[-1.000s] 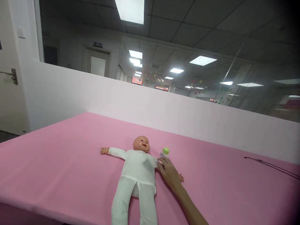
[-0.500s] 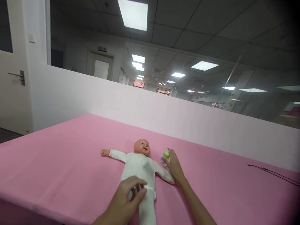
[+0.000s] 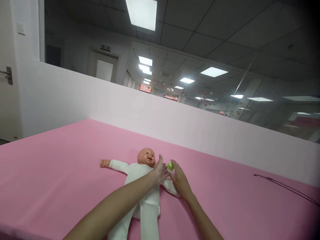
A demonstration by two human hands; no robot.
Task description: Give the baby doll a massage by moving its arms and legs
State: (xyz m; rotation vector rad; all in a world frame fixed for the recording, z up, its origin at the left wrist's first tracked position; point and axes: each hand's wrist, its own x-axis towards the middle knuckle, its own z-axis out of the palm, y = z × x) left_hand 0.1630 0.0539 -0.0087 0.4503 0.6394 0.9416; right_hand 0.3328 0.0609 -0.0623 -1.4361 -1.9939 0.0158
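A baby doll [image 3: 135, 171] in a white cloth suit lies on its back on the pink-covered table, arms spread. To the right of its head is a small jar with a green lid [image 3: 170, 166]; the jar's lower part is mostly hidden behind fingers. My right hand [image 3: 180, 179] has its thumb and fingers around the jar. Stretched across the doll's chest, my left hand [image 3: 160, 171] is beside the jar, thumb up and fingers apart, with nothing seen in it. Whether its fingertips touch the jar I cannot tell.
The pink table cover [image 3: 62, 170] runs back to a low white wall [image 3: 150, 110] with a window [image 3: 190, 36] above it. A thin dark cord-like thing [image 3: 282, 186] lies on the table at the right. A door [image 3: 8, 100] stands at the far left.
My left hand has moved from over the doll's belly up and right to beside the jar, its fingers opening out. My right hand stays at the jar. The view has shifted slightly.
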